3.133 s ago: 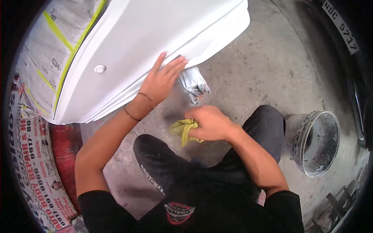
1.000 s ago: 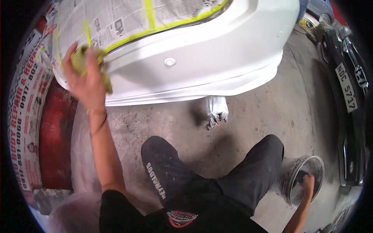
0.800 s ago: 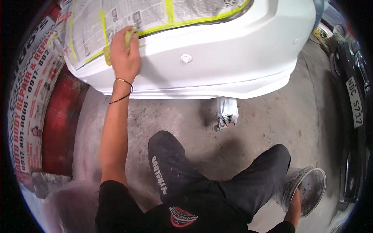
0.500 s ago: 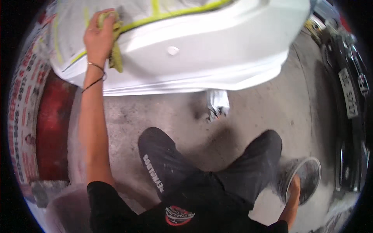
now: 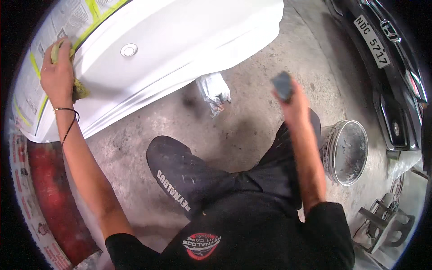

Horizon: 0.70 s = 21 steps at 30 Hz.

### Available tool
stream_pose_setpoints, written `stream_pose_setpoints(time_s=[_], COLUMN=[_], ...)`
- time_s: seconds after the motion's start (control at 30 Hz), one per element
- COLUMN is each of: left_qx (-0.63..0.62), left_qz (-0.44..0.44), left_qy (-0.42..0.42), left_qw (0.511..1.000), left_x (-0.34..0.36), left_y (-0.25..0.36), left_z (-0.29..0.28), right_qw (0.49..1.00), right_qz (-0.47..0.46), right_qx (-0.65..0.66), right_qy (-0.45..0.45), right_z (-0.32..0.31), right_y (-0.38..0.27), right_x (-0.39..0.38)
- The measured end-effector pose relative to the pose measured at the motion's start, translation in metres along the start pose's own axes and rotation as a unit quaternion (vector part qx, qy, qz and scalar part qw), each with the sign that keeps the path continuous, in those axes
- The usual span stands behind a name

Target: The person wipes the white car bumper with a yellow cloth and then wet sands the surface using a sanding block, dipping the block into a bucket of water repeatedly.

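My left hand (image 5: pixel 57 76) is closed on a yellow-green cloth (image 5: pixel 80 89) and rests at the taped edge of a white car body panel (image 5: pixel 180 38). The cloth hangs down from my fingers against the panel. A small round piece (image 5: pixel 129 50) shows in the white surface. My right hand (image 5: pixel 297 104), slightly blurred, is raised over my right thigh, apart from the panel. It grips a dark grey sanding block (image 5: pixel 282 85). Paper masking (image 5: pixel 49 29) with bright yellow tape (image 5: pixel 94 29) covers the area beyond the panel edge.
A round metal bucket (image 5: pixel 330 155) with dark wet contents stands right of my right leg. Below the panel sits a wrapped silvery support (image 5: pixel 212 92). A black car (image 5: pixel 382 85) is at the right, metal stands (image 5: pixel 382 220) lie lower right, and a red surface (image 5: pixel 56 198) is at left.
My right hand has come up out of the bucket, now showing the block. My view has turned right, so the panel sits further left. My left hand still holds the cloth at the taped edge.
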State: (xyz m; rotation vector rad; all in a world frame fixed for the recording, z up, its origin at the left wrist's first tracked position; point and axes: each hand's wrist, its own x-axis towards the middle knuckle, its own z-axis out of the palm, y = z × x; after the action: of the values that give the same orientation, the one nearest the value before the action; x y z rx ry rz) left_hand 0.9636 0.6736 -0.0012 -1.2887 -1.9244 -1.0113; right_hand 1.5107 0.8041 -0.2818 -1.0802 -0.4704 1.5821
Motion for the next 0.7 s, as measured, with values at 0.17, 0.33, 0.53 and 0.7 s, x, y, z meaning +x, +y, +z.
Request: stream_pose_setpoints(time_s=[0.17, 0.33, 0.53, 0.7], left_qx=[0.078, 0.066, 0.060, 0.021], left_qz=[-0.020, -0.005, -0.007, -0.020], left_qy=[0.022, 0.011, 0.011, 0.018], left_qw=[0.996, 0.998, 0.998, 0.999], left_x=[0.002, 0.006, 0.000, -0.004], left_y=[-0.004, -0.003, 0.004, 0.011], left_z=[-0.004, -0.003, -0.005, -0.003], right_qw=[0.984, 0.942, 0.936, 0.942], right_qz=[-0.077, -0.243, -0.249, -0.251], right_qx=[-0.155, -0.222, -0.236, -0.214], right_qy=[-0.046, -0.063, -0.072, -0.064], right_z=[0.178, 0.266, 0.246, 0.253], right_y=[0.091, 0.161, 0.159, 0.172], right_x=[-0.074, -0.092, -0.096, -0.098])
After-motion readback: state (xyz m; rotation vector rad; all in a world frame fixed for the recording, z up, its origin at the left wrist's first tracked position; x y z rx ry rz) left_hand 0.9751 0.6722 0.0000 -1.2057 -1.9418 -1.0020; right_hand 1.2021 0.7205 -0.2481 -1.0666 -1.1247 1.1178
